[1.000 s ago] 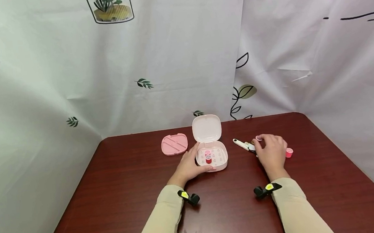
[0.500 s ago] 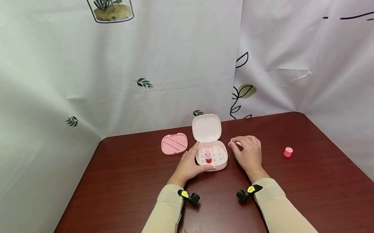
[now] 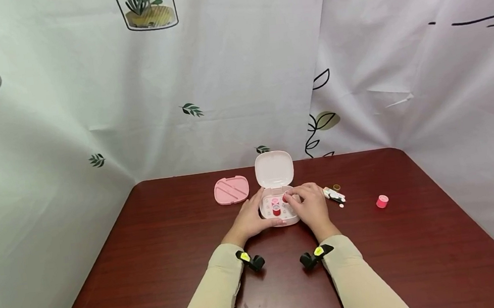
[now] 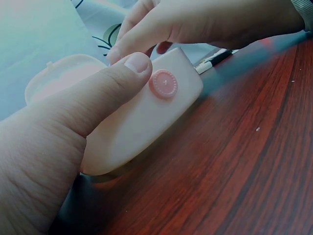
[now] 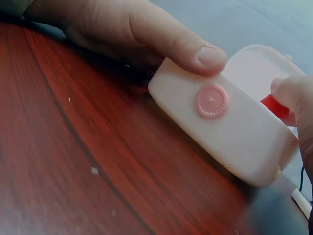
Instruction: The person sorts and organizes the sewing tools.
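A white sewing box [image 3: 293, 221] stands on the table with its lid [image 3: 274, 168] raised. Inside are rows of small pegs, with a pink thread spool [image 3: 275, 201] and a red thread spool [image 3: 277, 211] near the left. My left hand [image 3: 249, 218] grips the box from the left, its thumb along the front rim beside a round pink button [image 4: 164, 84] on the front wall. Over the right rear of the box, my right hand [image 3: 314, 206] pinches another red thread spool [image 5: 277, 106]; its lower end is hidden.
Left of the box lies a pink slotted tray [image 3: 231, 190]. To the right are a white-and-black tool [image 3: 334, 195], a thin yellow ring [image 3: 336, 187] and a small white disc [image 3: 342, 205]. Farther right stands a pinkish-red spool [image 3: 382, 201].
My right hand has moved left from the small items to the box, bringing a red thread spool with it. My left hand has kept its grip on the box.
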Demonstrator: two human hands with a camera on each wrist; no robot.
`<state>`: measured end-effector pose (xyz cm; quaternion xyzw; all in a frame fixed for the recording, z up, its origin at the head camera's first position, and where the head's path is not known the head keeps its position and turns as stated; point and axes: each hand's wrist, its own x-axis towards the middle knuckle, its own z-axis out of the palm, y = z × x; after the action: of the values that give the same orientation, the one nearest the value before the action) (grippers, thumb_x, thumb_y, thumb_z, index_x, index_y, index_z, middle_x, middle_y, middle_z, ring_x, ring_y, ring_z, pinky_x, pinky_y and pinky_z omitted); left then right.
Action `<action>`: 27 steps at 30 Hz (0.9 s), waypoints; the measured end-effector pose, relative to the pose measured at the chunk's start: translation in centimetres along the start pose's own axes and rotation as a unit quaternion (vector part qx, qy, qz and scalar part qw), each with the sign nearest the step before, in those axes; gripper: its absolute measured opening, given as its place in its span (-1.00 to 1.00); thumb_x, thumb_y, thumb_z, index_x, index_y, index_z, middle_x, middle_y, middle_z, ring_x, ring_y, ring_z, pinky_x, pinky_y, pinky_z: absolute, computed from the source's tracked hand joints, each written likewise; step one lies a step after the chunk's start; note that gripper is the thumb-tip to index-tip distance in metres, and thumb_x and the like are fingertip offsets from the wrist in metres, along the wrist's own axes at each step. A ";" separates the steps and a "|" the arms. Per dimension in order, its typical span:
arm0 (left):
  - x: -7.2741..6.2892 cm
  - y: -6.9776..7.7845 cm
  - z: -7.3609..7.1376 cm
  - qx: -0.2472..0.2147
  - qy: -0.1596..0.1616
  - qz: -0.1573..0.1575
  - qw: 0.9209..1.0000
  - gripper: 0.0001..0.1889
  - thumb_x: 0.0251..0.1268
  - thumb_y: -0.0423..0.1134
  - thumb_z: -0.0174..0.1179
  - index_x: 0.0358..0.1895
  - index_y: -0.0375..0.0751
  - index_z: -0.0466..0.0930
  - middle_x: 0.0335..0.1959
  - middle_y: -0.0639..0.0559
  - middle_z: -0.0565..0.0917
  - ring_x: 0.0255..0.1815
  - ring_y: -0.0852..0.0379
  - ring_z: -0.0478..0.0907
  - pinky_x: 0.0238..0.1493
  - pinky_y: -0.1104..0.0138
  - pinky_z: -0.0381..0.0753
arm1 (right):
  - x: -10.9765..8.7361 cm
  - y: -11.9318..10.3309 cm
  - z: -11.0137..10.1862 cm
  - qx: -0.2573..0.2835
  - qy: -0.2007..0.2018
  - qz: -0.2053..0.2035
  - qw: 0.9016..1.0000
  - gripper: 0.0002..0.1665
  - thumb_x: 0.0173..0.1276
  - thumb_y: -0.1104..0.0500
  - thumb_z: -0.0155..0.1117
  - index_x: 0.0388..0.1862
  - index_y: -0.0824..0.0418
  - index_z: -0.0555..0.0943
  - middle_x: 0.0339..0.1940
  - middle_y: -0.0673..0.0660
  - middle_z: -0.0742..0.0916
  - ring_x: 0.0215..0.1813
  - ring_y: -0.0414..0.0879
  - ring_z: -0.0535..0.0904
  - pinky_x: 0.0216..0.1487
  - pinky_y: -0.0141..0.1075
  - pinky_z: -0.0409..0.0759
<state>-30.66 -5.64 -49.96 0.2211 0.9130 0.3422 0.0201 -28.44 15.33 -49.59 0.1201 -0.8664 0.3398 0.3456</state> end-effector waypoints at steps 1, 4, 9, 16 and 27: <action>0.0 0.0 0.0 0.001 -0.001 0.001 1.000 0.21 -0.03 0.28 0.49 0.65 -0.04 0.00 0.58 -0.07 0.23 0.57 -0.07 0.17 0.57 -0.02 0.02 | 0.0 -0.1 0.0 -0.002 -0.013 0.013 1.000 -0.85 0.21 0.11 0.56 -0.33 0.16 0.81 -0.31 0.09 0.81 -0.04 0.08 0.57 0.17 0.08 0.38; 0.0 0.1 0.1 0.006 -0.003 0.005 1.000 0.20 0.00 0.27 0.48 0.65 -0.06 -0.01 0.58 -0.07 0.23 0.57 -0.04 0.17 0.57 -0.01 0.00 | 0.2 -0.2 0.1 -0.013 -0.049 0.045 0.998 -0.82 0.19 0.05 0.56 -0.32 0.13 0.82 -0.30 0.09 0.81 -0.02 0.06 0.56 0.21 0.06 0.36; -0.1 0.1 0.1 0.007 0.000 0.003 1.000 0.19 0.00 0.25 0.49 0.64 -0.08 -0.01 0.58 -0.08 0.22 0.57 -0.06 0.17 0.57 -0.02 0.01 | 0.5 -0.4 0.1 -0.022 -0.107 0.088 0.990 -0.80 0.19 0.02 0.55 -0.30 0.11 0.83 -0.26 0.11 0.80 0.06 0.07 0.56 0.24 0.09 0.35; -0.1 0.1 0.2 0.012 -0.001 -0.003 1.000 0.20 0.00 0.27 0.48 0.65 -0.04 -0.01 0.59 -0.07 0.21 0.57 -0.09 0.15 0.56 -0.03 0.02 | 0.7 -0.4 0.2 -0.020 -0.152 0.116 0.981 -0.81 0.25 0.04 0.50 -0.25 0.11 0.84 -0.22 0.11 0.81 0.16 0.12 0.56 0.30 0.11 0.33; -0.1 0.2 0.1 0.004 0.003 0.000 1.000 0.19 -0.01 0.26 0.49 0.64 -0.05 0.00 0.58 -0.07 0.23 0.56 -0.13 0.17 0.54 -0.07 0.08 | 0.8 -0.3 0.1 -0.010 -0.169 0.086 0.982 -0.84 0.28 0.11 0.44 -0.19 0.08 0.83 -0.02 0.13 0.80 0.18 0.14 0.54 0.34 0.13 0.32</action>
<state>-30.48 -5.50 -49.88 0.2200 0.9144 0.3394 0.0160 -28.95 15.10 -48.95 0.0974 -0.9226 0.3347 0.1651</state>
